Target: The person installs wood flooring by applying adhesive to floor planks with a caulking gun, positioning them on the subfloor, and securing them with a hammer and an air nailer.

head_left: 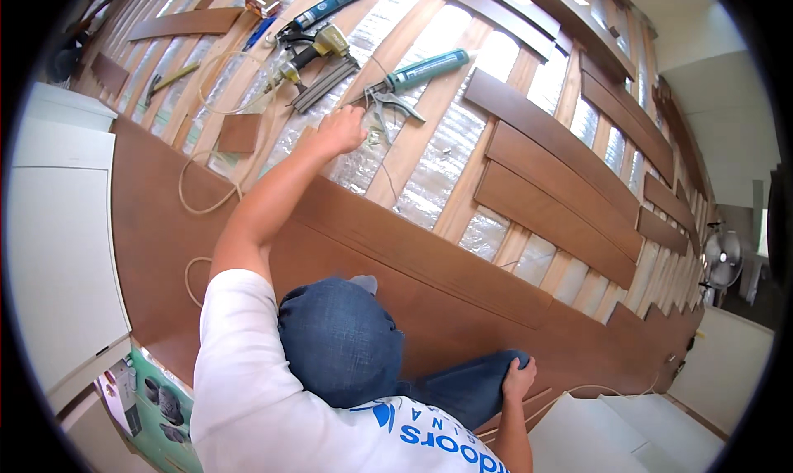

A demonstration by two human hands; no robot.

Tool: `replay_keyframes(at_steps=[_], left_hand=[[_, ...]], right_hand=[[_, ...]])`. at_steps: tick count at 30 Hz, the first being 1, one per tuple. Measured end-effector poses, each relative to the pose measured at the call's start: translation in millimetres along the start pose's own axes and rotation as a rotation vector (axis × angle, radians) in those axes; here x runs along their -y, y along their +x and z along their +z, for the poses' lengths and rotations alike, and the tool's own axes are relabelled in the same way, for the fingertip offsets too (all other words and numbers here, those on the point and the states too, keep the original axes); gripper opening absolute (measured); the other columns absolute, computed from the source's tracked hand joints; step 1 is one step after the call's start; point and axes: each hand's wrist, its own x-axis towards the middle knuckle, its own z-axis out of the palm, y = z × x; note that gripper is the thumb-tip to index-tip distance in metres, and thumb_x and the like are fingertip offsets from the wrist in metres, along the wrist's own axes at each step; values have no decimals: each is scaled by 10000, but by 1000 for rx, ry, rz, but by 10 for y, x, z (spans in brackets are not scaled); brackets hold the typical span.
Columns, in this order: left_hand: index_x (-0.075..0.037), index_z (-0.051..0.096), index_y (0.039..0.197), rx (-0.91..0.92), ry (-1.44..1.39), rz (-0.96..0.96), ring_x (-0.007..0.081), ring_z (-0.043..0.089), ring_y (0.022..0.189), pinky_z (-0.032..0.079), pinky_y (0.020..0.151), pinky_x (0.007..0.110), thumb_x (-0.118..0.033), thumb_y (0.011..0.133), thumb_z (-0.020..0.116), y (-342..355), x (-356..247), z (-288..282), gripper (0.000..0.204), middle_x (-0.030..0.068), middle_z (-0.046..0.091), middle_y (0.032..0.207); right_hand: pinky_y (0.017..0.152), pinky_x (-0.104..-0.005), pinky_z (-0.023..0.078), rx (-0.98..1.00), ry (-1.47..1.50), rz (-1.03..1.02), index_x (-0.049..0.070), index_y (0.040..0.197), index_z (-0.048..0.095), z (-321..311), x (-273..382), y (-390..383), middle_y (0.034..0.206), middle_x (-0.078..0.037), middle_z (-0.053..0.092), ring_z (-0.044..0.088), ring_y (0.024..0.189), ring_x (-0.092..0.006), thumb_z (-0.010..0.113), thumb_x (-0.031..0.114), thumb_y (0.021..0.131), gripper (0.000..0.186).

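Observation:
My left hand (341,128) reaches forward with curled fingers at the rear rod of a caulking gun (387,105) holding a teal tube (427,69); what the fingertips grip is unclear. A yellow pneumatic nail gun (329,42) lies left of it on pale battens (388,184) over foil sheeting, below another caulking gun with a blue tube (330,4). My right hand (519,379) is wrapped over my bent knee in jeans. Beneath me, brown laid planks (429,299) run along the battens' near ends.
Loose brown boards (553,217) lie across the battens at right and upper left. A pale hose (206,207) loops near my left arm. A white cabinet (62,225) stands at left, white panels (578,440) at lower right, and a fan (723,258) at far right.

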Motion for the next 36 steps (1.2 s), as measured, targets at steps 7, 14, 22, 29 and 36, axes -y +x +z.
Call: replay_keyframes(at_steps=[7, 14, 22, 29, 36], left_hand=[[-94, 366, 1588, -217, 0, -75, 333, 465, 1460, 349, 1198, 483, -399, 959, 717, 1535, -651, 10, 783, 157, 479, 1566], [-2, 615, 1301, -291, -45, -90, 455, 642, 1188, 518, 1039, 540, -305, 826, 806, 2088, -585, 262, 595, 278, 687, 1233], [53, 628, 1219, -383, -466, 114, 335, 669, 1004, 534, 856, 456, -249, 870, 746, 1589, -195, -164, 477, 213, 685, 1102], [-20, 380, 1581, -57, -1462, 491, 239, 603, 1265, 403, 1140, 354, -204, 992, 634, -540, -848, -754, 667, 156, 680, 1313], [-35, 422, 1540, 206, -1860, 693, 304, 450, 1492, 344, 1260, 475, -185, 1005, 634, -2123, -2306, -1428, 595, 161, 445, 1635]], right_hand=[[1167, -497, 399, 12, 4, 50, 9, 1455, 527, 5, 215, 19, 1469, -255, 541, 492, 1379, -441, 653, 372, 956, 630], [1129, -532, 420, 50, -179, 25, 47, 1417, 561, -378, 546, 326, 1450, -211, 550, 501, 1357, -405, 669, 411, 927, 620], [1106, -591, 399, 92, -96, 123, 66, 1437, 542, -296, 392, 128, 1472, -196, 517, 460, 1379, -400, 631, 441, 940, 629], [1096, -567, 429, -159, 196, -121, 60, 1393, 603, -132, 162, -179, 1478, -205, 534, 497, 1360, -371, 665, 369, 954, 540], [1134, -366, 435, 780, 1751, -737, 43, 1548, 460, -877, 1851, -687, 1433, -98, 601, 550, 1334, -203, 673, 490, 1029, 717]])
